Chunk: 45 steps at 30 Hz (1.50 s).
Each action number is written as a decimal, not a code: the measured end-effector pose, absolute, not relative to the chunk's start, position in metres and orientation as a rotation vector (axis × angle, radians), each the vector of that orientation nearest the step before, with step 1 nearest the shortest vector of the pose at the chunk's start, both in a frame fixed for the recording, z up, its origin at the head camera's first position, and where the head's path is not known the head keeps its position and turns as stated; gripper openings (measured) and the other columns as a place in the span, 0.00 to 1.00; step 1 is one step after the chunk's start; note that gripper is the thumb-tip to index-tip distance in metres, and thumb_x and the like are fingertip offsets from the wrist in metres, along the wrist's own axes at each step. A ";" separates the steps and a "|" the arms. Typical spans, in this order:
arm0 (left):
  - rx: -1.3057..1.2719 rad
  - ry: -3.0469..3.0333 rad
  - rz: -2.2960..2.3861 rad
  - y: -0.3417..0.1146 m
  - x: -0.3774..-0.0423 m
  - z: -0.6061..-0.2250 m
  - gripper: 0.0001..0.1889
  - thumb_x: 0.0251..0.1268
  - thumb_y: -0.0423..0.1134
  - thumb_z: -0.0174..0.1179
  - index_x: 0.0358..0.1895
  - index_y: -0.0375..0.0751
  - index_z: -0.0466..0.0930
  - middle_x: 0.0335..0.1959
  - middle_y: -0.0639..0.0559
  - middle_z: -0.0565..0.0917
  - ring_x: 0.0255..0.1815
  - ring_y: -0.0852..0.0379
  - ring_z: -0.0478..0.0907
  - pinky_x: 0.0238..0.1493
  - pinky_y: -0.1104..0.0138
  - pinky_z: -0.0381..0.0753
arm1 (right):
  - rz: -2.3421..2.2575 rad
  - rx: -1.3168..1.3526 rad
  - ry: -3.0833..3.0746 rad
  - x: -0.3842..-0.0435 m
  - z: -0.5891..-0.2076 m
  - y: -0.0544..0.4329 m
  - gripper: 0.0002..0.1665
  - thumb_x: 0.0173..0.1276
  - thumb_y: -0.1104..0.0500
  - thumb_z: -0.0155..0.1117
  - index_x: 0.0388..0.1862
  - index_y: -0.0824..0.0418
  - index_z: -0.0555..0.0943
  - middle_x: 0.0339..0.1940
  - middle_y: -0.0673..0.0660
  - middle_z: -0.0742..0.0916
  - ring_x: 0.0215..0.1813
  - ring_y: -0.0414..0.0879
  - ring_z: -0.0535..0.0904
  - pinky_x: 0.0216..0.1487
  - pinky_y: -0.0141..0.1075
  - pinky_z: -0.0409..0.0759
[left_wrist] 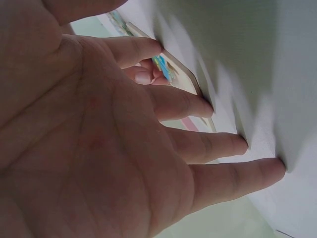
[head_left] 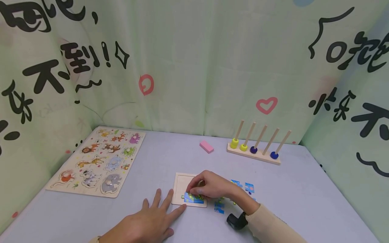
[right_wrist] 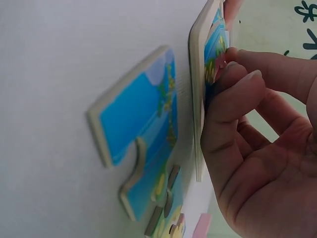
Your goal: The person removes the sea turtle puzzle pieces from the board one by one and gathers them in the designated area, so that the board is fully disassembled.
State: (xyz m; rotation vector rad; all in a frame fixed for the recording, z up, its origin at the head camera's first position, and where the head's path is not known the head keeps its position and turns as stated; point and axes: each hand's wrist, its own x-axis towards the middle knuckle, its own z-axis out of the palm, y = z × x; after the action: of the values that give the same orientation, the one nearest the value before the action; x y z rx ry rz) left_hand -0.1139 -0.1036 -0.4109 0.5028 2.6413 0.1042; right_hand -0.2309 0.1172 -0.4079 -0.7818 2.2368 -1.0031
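Note:
A small wooden puzzle board (head_left: 180, 182) lies before me, with joined blue puzzle pieces (head_left: 189, 199) along its near side. My right hand (head_left: 214, 185) reaches over it, thumb and fingertips pinching a puzzle piece at the joined ones; the fingers partly cover that piece. Spread flat-fingered, my left hand (head_left: 152, 216) rests on the table with fingertips against the board's left and near edges; the left wrist view shows its bare palm (left_wrist: 114, 124). Beside the board, close under the right hand, lies a loose blue puzzle piece (right_wrist: 133, 119).
Several loose pieces (head_left: 249, 187) lie right of the board. A large animal peg puzzle (head_left: 103, 162) is at left. Behind are a pink block (head_left: 207, 146) and a wooden peg stand (head_left: 255, 154) with yellow and blue beads. A printed curtain (head_left: 182, 67) surrounds the table.

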 end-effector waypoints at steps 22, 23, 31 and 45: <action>0.513 2.639 0.102 -0.105 -0.115 -0.412 0.36 0.70 0.56 0.68 0.80 0.74 0.65 0.87 0.43 0.57 0.86 0.28 0.53 0.72 0.27 0.66 | -0.985 -0.773 2.257 -0.230 -0.403 0.113 0.09 0.77 0.63 0.66 0.42 0.60 0.92 0.27 0.50 0.87 0.25 0.40 0.78 0.30 0.29 0.81; 0.512 2.638 0.102 -0.105 -0.115 -0.412 0.36 0.70 0.56 0.68 0.80 0.74 0.65 0.87 0.43 0.57 0.86 0.28 0.53 0.72 0.27 0.66 | -0.989 -0.773 2.252 -0.230 -0.403 0.114 0.09 0.77 0.63 0.66 0.43 0.60 0.92 0.27 0.51 0.88 0.25 0.40 0.79 0.31 0.29 0.82; 0.533 2.660 0.085 -0.105 -0.114 -0.413 0.36 0.71 0.55 0.67 0.80 0.73 0.65 0.87 0.42 0.58 0.85 0.27 0.54 0.71 0.27 0.68 | -1.015 -0.786 2.216 -0.231 -0.404 0.115 0.07 0.75 0.64 0.67 0.42 0.61 0.91 0.30 0.51 0.89 0.26 0.40 0.80 0.32 0.29 0.85; 0.529 2.653 0.106 -0.105 -0.114 -0.413 0.36 0.71 0.54 0.67 0.80 0.72 0.65 0.87 0.42 0.57 0.86 0.27 0.53 0.71 0.26 0.67 | -1.073 -0.792 2.169 -0.231 -0.406 0.118 0.06 0.75 0.64 0.69 0.44 0.62 0.91 0.35 0.55 0.91 0.28 0.40 0.82 0.33 0.30 0.86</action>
State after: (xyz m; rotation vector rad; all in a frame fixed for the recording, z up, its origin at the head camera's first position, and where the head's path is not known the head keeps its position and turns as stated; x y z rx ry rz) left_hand -0.1142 -0.1050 -0.4133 0.5287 2.6528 0.1062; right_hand -0.2313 0.1183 -0.4063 -0.7916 2.1688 -1.0728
